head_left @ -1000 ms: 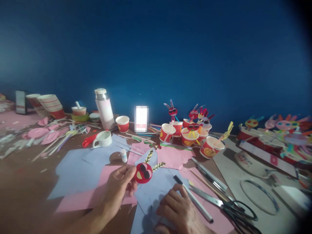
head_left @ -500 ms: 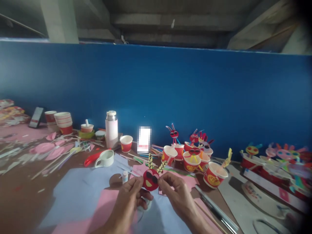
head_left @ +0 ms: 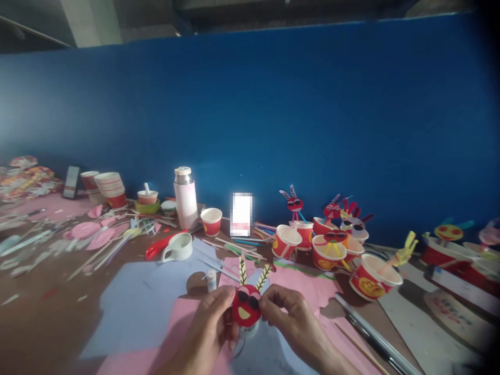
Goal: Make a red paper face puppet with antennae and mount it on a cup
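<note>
Between my two hands is a red round paper face [head_left: 246, 307] with dark sunglasses-like eyes, a pale yellow mouth and two yellow antennae marked with black strokes. My left hand [head_left: 214, 323] pinches its left edge, with the lower fingers curled behind it. At the right edge, by the eye, my right hand [head_left: 289, 317] pinches with thumb and forefinger. Below the face a small round container is partly hidden. A small white bottle [head_left: 211, 280] stands just beyond my left hand. Blue paper [head_left: 136, 302] and pink paper [head_left: 300, 276] lie under and around the hands.
Behind stand a white flask [head_left: 186, 200], a red paper cup [head_left: 211, 222] and a bright blurred screen [head_left: 241, 214]. A white mug [head_left: 178, 247] sits left. Cups with paper figures [head_left: 330, 251] line the right, near a metal rod [head_left: 375, 333]. Paper scraps [head_left: 86, 232] cover the left.
The view has tilted down and shifted left. The red face is still held between both hands, now slightly lower and turned more upright toward me. My right fingers remain at its edge.
</note>
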A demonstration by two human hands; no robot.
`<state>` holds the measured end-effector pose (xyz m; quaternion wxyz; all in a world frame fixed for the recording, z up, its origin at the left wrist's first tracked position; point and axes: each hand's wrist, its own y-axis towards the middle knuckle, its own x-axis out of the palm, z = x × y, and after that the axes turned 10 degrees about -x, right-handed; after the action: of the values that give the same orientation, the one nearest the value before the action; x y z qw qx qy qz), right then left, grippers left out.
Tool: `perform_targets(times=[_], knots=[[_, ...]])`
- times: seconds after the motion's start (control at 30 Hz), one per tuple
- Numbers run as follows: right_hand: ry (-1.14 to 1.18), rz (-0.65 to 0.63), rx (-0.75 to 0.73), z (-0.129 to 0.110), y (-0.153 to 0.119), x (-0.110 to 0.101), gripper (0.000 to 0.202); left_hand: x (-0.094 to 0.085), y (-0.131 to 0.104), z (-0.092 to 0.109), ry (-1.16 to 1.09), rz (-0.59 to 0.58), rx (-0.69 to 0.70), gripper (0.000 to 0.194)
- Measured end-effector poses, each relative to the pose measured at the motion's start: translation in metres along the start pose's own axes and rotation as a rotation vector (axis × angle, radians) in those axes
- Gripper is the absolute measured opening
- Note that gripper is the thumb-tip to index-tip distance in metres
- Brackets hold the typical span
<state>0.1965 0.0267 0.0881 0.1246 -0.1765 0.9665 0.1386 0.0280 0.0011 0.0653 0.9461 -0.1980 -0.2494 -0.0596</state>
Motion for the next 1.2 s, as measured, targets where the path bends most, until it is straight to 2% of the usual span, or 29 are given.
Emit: perform_targets(times=[0.17,0.37,0.5,0.67,0.93,1.2], knots=[[0.050,0.020,0.039,0.005,0.001,-0.002,0.022,-0.002,0.001,-0.003,0.045,-0.003,-0.012,0.035],[0.206,0.021,0.009,0.018,0.002,-0.001,0.035,-0.001,0.000,-0.003,0.052,0.005,-0.023,0.033],[0.189,0.018,0.024,0.019,0.001,0.000,0.032,-0.002,0.001,-0.003,0.057,0.014,-0.026,0.034],[0.164,0.046,0.045,0.016,0.001,0.003,0.028,-0.003,0.000,-0.003,0.100,-0.031,0.025,0.033],[0.198,0.076,0.061,0.014,-0.003,0.009,0.036,0.003,-0.001,-0.004,-0.020,-0.045,0.074,0.035],[0.239,0.089,0.067,0.021,-0.004,0.013,0.037,0.001,-0.002,-0.003,0.116,-0.001,0.072,0.034]])
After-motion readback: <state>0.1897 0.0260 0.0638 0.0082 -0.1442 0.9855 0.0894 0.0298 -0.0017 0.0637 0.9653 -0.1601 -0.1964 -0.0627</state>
